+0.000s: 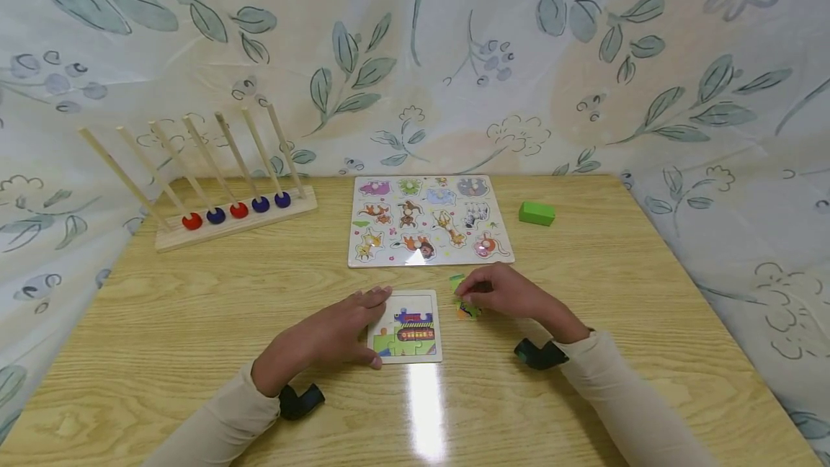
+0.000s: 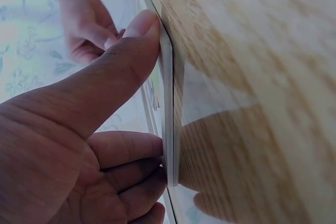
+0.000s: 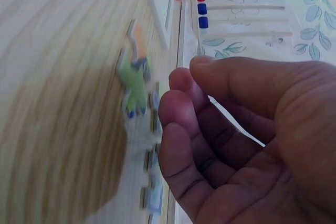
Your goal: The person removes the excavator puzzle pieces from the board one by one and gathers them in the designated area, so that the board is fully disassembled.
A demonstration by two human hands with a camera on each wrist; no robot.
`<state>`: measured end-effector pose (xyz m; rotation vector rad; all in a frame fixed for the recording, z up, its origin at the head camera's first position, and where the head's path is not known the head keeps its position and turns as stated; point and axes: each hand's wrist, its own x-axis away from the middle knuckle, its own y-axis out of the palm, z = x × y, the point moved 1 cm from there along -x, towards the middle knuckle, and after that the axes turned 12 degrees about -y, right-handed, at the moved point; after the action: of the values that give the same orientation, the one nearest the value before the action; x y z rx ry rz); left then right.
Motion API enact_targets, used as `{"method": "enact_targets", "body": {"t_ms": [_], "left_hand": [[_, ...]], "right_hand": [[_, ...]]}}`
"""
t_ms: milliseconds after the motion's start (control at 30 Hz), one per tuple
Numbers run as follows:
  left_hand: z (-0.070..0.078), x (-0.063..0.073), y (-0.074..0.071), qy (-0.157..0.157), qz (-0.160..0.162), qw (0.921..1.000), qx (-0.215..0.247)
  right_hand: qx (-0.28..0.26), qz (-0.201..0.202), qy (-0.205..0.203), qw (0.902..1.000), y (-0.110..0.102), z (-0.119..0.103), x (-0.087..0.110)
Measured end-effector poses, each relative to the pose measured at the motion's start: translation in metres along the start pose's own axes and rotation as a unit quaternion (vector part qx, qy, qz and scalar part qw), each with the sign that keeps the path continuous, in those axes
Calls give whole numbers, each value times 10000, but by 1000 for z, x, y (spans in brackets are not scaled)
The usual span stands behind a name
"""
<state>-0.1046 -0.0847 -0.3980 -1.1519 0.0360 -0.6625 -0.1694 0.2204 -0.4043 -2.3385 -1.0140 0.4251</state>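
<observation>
A small jigsaw tray (image 1: 437,326) with a pale frame lies on the table, its lower part filled with a picture of a red and blue vehicle on green. My left hand (image 1: 327,330) spans the tray's left side, thumb (image 2: 143,23) on the rim at the near corner and fingertips at the far corner. Just right of the tray, my right hand (image 1: 509,295) is over loose jigsaw pieces, its fingers loosely bent. An orange-and-green piece (image 1: 465,310) and a green piece (image 1: 457,282) lie by its fingertips. Nothing shows between thumb and fingers in the right wrist view.
Behind the tray lies an animal peg puzzle board (image 1: 424,186). A green block (image 1: 537,213) sits to its right. At the back left stands a wooden bead rack (image 1: 240,225) with tall rods and red and blue beads. A floral cloth (image 1: 441,114) hangs behind the table.
</observation>
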Motion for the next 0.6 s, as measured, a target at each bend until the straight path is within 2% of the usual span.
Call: {"method": "enact_targets", "body": {"t_ms": [233, 600], "left_hand": [[-1, 0, 0, -54, -38, 10000, 38], [-1, 1, -1, -71, -50, 9999, 51]], "right_hand": [[-139, -58, -59, 9999, 8, -10, -8], [-391, -212, -430, 9981, 23, -18, -21]]}}
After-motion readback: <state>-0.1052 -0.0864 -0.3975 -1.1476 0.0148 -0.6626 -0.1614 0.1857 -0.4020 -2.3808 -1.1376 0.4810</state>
